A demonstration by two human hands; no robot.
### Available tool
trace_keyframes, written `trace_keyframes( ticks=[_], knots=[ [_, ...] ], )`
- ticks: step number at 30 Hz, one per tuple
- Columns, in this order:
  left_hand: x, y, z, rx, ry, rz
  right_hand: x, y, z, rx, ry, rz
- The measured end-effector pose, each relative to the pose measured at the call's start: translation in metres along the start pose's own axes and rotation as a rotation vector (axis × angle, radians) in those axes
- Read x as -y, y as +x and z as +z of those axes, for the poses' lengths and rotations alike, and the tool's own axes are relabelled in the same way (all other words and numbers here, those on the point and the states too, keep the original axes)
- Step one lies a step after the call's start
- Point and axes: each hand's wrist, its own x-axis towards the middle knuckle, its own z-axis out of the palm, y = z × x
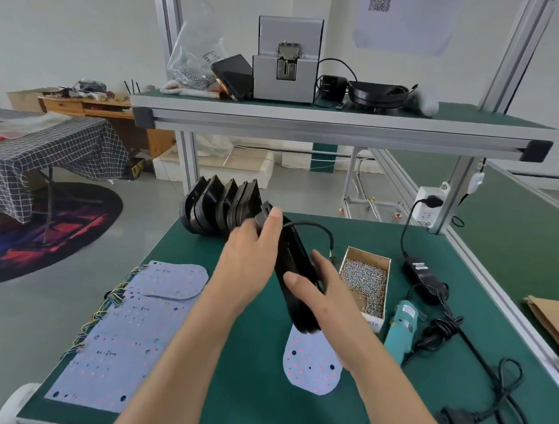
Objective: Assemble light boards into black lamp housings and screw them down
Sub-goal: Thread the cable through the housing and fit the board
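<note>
Head view: both hands hold one black housing (295,267) tilted on edge above the green table (248,395), left hand (250,260) gripping its far end, right hand (318,293) curled round its near part. A light board (312,367) lies flat just under it; more boards (133,327) lie at the left, and more housings (219,208) stand at the far edge.

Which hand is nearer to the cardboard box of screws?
The right. The right hand grips the lower part of the black lamp housing, right beside the box of screws. The left hand holds the housing's upper end, farther left of the box.
</note>
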Motion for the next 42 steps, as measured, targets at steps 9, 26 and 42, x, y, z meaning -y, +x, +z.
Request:
trace_keyframes(
  ticks=[9,26,42],
  knots=[
    [0.028,-0.007,-0.001,-0.083,-0.445,-0.057,-0.043,0.015,-0.029,-0.415,-0.227,-0.126],
    [0.028,-0.024,-0.034,-0.111,-0.192,0.076,-0.066,0.092,-0.057,-0.236,-0.078,0.053],
    [0.007,-0.026,-0.030,0.000,0.090,0.279,0.043,-0.004,-0.031,-0.053,-0.694,-0.446]
  ],
)
